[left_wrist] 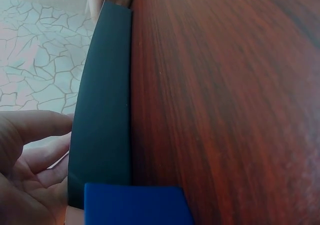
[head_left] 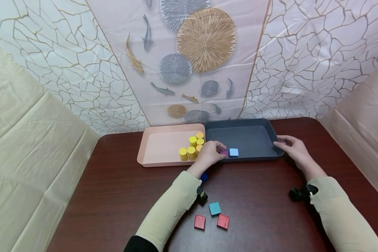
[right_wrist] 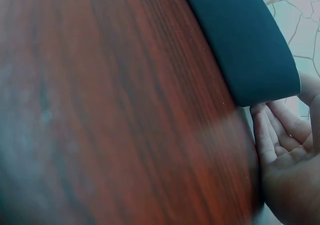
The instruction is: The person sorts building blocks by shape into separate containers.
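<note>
Left fingers point(head_left: 218, 145) hold purple block point(head_left: 225, 154), right fingers point(head_left: 281, 145) tray point(head_left: 252, 138).

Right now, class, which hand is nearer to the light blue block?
Left. The left hand is at the purple block just left of the light blue block; the right hand is farther, at the right end of the dark tray.

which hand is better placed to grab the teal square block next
Left hand, probably: nearer the teal square block, though at a purple block; the right hand holds the dark rectangular tray.
</note>
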Tool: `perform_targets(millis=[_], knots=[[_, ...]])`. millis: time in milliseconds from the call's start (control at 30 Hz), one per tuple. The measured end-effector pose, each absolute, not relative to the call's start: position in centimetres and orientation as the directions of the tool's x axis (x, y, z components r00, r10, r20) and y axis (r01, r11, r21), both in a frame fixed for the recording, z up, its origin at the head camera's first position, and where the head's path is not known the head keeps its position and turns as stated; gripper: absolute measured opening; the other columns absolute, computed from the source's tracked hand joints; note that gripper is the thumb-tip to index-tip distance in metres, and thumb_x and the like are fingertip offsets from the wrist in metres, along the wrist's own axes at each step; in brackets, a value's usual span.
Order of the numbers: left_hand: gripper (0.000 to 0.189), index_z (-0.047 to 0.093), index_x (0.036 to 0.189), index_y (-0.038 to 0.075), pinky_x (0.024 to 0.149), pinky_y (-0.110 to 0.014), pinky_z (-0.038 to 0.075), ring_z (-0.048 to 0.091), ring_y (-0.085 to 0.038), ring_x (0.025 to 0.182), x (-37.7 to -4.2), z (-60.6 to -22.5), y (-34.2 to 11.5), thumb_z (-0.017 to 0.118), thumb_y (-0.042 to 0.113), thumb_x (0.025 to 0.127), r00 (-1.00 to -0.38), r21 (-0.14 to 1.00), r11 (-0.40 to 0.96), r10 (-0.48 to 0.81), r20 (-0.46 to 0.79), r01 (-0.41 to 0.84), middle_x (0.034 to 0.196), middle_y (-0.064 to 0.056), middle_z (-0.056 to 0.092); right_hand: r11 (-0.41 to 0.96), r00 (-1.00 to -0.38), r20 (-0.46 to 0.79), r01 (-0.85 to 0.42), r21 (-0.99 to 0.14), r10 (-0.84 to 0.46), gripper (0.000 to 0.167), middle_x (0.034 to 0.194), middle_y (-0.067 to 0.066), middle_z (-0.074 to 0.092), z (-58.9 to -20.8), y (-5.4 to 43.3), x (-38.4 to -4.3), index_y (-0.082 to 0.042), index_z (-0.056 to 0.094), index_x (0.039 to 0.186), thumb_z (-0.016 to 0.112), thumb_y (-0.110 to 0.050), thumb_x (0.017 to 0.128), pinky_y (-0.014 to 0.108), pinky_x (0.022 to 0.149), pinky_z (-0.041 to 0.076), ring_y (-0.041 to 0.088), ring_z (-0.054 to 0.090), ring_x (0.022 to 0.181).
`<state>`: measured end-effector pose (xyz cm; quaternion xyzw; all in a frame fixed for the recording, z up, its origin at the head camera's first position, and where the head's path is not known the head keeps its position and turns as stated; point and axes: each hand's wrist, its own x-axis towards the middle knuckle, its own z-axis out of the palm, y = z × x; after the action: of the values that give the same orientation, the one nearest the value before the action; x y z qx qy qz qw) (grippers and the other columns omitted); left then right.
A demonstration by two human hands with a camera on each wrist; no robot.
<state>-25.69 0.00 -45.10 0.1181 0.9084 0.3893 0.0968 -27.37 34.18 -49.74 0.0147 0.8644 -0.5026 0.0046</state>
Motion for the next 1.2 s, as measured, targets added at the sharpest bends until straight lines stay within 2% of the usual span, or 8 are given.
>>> perform_targets(millis=[633, 800, 1033, 1200], knots=[[0.025, 0.077, 0.124, 0.007, 0.099, -0.029, 0.060, 0.073, -0.021, 0.110, -25.5, -45.5, -0.5, 0.077, 0.010, 0.098, -0.950, 0.789, 0.591, 0.311, -0.028, 0.170, 0.121, -0.009, 0.078, 0.491, -1.000, -0.023, 0.026, -0.871, 0.012, 0.065, 0.105, -0.020, 0.056, -49.8, 34.3, -27.4, 0.010, 0.050, 0.151, 0.067, -0.032, 0.106, 0.007, 0.074, 0.050, -0.014, 0.054, 0.088], [0.025, 0.076, 0.125, 0.006, 0.099, -0.030, 0.061, 0.073, -0.022, 0.111, -25.5, -45.5, -0.7, 0.074, 0.009, 0.100, -0.948, 0.794, 0.580, 0.317, -0.015, 0.182, 0.122, -0.009, 0.078, 0.499, -1.000, -0.023, 0.028, -0.866, 0.017, 0.064, 0.103, -0.024, 0.055, -49.8, 34.3, -27.4, 0.009, 0.050, 0.151, 0.067, -0.032, 0.106, 0.006, 0.074, 0.049, -0.014, 0.054, 0.088], [0.026, 0.075, 0.126, 0.005, 0.099, -0.029, 0.061, 0.074, -0.022, 0.111, -25.3, -45.0, -1.0, 0.074, 0.009, 0.100, -0.949, 0.808, 0.562, 0.315, -0.010, 0.178, 0.124, -0.010, 0.077, 0.501, -1.000, -0.019, 0.023, -0.865, 0.012, 0.066, 0.106, -0.020, 0.056, -49.8, 34.2, -27.4, 0.009, 0.049, 0.152, 0.067, -0.034, 0.106, 0.006, 0.075, 0.048, -0.015, 0.053, 0.089], [0.026, 0.075, 0.125, 0.004, 0.098, -0.030, 0.061, 0.073, -0.022, 0.110, -24.8, -44.4, -1.2, 0.074, 0.009, 0.100, -0.942, 0.799, 0.564, 0.334, 0.010, 0.208, 0.124, -0.012, 0.077, 0.497, -1.000, -0.016, 0.022, -0.868, 0.016, 0.065, 0.103, -0.024, 0.055, -49.7, 34.3, -27.4, 0.010, 0.050, 0.151, 0.067, -0.033, 0.106, 0.006, 0.074, 0.049, -0.016, 0.053, 0.088]])
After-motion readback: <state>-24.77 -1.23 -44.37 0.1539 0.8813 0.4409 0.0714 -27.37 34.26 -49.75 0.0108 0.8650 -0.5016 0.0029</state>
